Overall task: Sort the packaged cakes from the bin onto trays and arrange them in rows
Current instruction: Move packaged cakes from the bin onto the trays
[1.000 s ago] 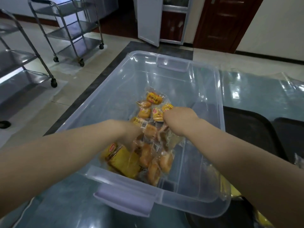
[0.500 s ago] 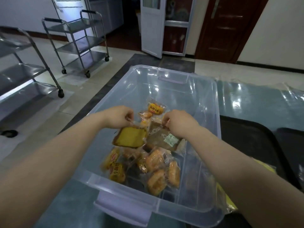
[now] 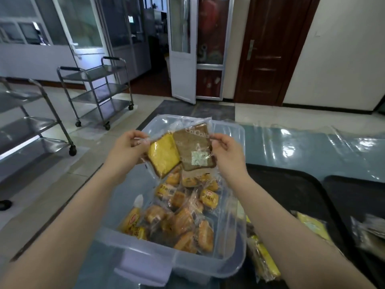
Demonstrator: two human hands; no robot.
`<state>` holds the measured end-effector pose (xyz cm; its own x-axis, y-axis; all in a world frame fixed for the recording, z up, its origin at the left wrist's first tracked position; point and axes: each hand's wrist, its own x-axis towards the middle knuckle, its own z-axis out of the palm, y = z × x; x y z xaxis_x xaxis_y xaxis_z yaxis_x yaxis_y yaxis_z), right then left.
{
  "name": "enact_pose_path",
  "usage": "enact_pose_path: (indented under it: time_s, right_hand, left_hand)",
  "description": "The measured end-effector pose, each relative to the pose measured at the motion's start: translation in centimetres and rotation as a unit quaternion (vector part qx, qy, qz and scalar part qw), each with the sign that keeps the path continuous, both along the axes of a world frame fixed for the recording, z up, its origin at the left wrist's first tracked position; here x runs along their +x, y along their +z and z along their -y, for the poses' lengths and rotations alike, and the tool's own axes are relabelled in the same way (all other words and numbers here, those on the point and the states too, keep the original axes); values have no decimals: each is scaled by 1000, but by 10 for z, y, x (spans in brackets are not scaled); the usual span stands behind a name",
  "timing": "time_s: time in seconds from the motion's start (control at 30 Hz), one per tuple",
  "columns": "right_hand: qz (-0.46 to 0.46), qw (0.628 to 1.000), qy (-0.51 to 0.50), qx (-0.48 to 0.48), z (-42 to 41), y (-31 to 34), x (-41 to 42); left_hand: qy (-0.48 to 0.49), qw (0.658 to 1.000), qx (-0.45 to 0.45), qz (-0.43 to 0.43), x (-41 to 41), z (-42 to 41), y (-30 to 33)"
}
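Observation:
Above the clear plastic bin (image 3: 208, 265), my left hand (image 3: 129, 149) pinches the wrapper corner of a yellow sliced cake pack (image 3: 163, 155). My right hand (image 3: 226, 152) pinches the wrapper edge of a brown sliced cake pack (image 3: 193, 151). Both packs hang side by side, touching, well above the bin's contents. Several small orange and yellow packaged cakes (image 3: 181, 217) lie heaped in the bin. A black tray (image 3: 291, 188) lies right of the bin, with yellow packs (image 3: 264, 261) at its near edge.
A second black tray (image 3: 358, 197) sits further right with wrapped packs (image 3: 368, 232) on it. The blue table top (image 3: 302, 147) has a glossy plastic cover. Two steel trolleys (image 3: 98, 94) stand on the floor to the left.
Both hands rose out of the bin, lifting the yellow and the brown cake packs from the heap up to above the rim. The camera tilted upward.

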<state>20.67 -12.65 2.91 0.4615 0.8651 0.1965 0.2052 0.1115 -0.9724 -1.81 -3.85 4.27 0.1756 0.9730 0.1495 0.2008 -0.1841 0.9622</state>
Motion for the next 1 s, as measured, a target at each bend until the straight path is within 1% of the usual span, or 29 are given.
enact_pose_path:
  time_s: [0.1,0.23,0.3,0.4,0.5,0.57,0.7,0.87,0.93,1.0]
  right_hand:
    - [-54,997,-26,52,20,1,14]
    - [-146,985,-74,60,49,5,48]
    - [-167,979,-97,62,67,7,73]
    - [-158,976,-135,66,99,7,118]
    - [-172,970,-164,43,127,-3,166]
    - [-150,972,-179,12,144,-15,194]
    - [-61,980,-183,-42,175,-48,240]
    - [32,984,-129,-115,199,-88,277]
    - [52,985,-108,-128,203,-97,285]
    - [45,986,-98,-129,208,-102,294]
  left_hand:
    - [-9,998,-6,57,20,23,7]
    - [-38,993,-10,114,52,54,17]
    - [-47,992,-7,114,68,69,18]
    - [-56,993,-8,99,91,87,16]
    - [-56,993,-13,100,117,106,14]
    - [-50,993,-18,109,138,120,10]
    - [-49,991,-39,120,184,149,4]
    - [-24,994,-32,101,224,183,-7]
    - [-21,993,-40,107,234,192,-14]
    - [-24,994,-52,98,243,201,-22]
